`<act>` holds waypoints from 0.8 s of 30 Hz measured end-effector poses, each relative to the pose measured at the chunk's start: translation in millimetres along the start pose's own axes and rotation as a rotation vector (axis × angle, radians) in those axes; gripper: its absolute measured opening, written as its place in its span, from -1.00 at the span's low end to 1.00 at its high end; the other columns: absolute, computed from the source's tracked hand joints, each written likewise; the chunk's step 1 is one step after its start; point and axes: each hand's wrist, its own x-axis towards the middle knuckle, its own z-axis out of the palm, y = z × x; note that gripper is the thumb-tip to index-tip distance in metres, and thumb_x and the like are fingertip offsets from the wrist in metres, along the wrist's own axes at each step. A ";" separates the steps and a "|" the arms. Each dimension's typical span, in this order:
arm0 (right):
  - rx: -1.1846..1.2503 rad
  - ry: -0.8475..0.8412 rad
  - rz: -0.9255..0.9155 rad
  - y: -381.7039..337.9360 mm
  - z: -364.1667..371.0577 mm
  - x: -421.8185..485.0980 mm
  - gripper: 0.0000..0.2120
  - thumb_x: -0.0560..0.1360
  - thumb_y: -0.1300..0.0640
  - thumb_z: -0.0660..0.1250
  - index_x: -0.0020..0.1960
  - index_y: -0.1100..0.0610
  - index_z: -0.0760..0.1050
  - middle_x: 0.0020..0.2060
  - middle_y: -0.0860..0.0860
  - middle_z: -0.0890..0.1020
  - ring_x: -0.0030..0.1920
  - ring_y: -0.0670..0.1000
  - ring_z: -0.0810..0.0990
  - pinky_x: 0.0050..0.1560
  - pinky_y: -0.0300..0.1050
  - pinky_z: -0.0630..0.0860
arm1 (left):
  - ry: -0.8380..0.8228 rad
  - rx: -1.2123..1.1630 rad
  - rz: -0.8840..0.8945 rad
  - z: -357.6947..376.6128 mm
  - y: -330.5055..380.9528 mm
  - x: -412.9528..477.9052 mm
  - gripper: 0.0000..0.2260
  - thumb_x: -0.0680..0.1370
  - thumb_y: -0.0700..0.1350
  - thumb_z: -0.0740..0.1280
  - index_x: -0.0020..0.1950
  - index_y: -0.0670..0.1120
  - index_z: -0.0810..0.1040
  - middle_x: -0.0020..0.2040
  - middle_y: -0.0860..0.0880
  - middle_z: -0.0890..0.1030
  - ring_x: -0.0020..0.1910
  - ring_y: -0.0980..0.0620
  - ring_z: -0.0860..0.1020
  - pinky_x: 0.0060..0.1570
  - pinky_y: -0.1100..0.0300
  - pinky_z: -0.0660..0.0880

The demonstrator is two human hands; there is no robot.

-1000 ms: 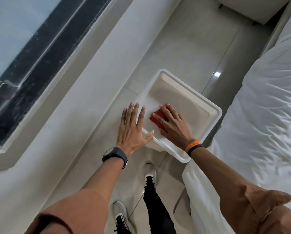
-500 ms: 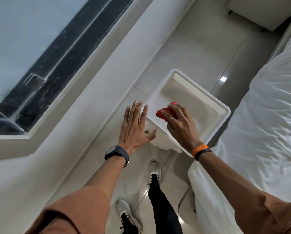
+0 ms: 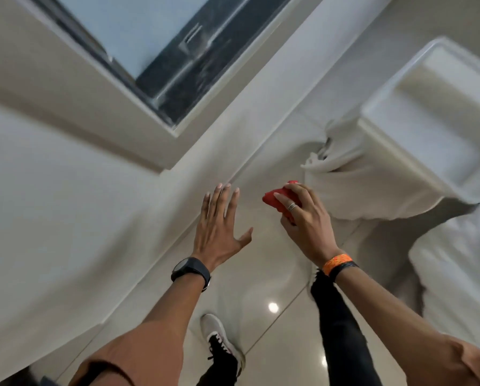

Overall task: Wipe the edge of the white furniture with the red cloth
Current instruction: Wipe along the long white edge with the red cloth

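The white furniture (image 3: 400, 140), a small table with a raised rim and a recessed top, stands at the upper right, blurred by camera motion. My right hand (image 3: 305, 227) is shut on the bunched red cloth (image 3: 278, 200) in the air, left of and below the table, not touching it. My left hand (image 3: 219, 229) hovers open with fingers spread over the floor, holding nothing, a black watch on its wrist. A white fabric (image 3: 344, 174) hangs from the table's near corner.
A white bed (image 3: 461, 252) fills the right side. A white wall ledge (image 3: 99, 207) and a dark-framed window (image 3: 172, 51) lie to the left. Glossy floor tiles (image 3: 261, 274) run between them, with my shoes and dark trousers below.
Both hands have come off the white table and pulled back toward me. The right hand lifted the red cloth out of the table's top. The view swung left, putting the table at upper right.
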 end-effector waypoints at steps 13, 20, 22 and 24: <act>0.125 -0.247 0.237 -18.2 400.0 -69.4 -0.54 0.42 0.37 0.44 0.31 0.18 0.57 0.32 0.16 0.57 0.32 0.25 0.50 0.21 0.13 0.59 | -0.101 0.172 0.004 277.4 -226.8 -113.2 -0.17 0.54 0.32 0.11 0.67 -0.19 0.22 0.64 -0.26 0.27 0.66 -0.24 0.15 0.62 -0.28 0.13; 0.045 -0.169 0.182 15.4 549.9 -10.2 -0.54 0.45 0.35 0.41 0.34 0.17 0.54 0.36 0.18 0.53 0.37 0.25 0.45 0.23 0.17 0.57 | -0.119 0.308 0.049 399.1 -294.7 -69.9 -0.11 0.53 0.38 0.07 0.68 -0.20 0.15 0.68 -0.25 0.16 0.68 -0.22 0.03 0.67 -0.23 -0.03; 0.022 -0.123 0.202 20.6 580.4 12.9 -0.56 0.47 0.35 0.37 0.34 0.18 0.54 0.39 0.19 0.51 0.40 0.25 0.43 0.26 0.17 0.55 | -0.090 0.320 0.066 419.4 -306.6 -56.1 -0.11 0.52 0.36 0.04 0.68 -0.22 0.16 0.68 -0.24 0.15 0.69 -0.21 0.02 0.67 -0.18 -0.01; 0.003 -0.110 0.246 27.7 606.0 28.6 -0.59 0.49 0.34 0.35 0.33 0.20 0.54 0.41 0.20 0.48 0.43 0.26 0.40 0.30 0.17 0.53 | -0.052 0.343 0.092 436.5 -315.1 -47.4 -0.14 0.54 0.31 0.06 0.68 -0.24 0.13 0.69 -0.23 0.13 0.69 -0.18 0.00 0.68 -0.15 0.01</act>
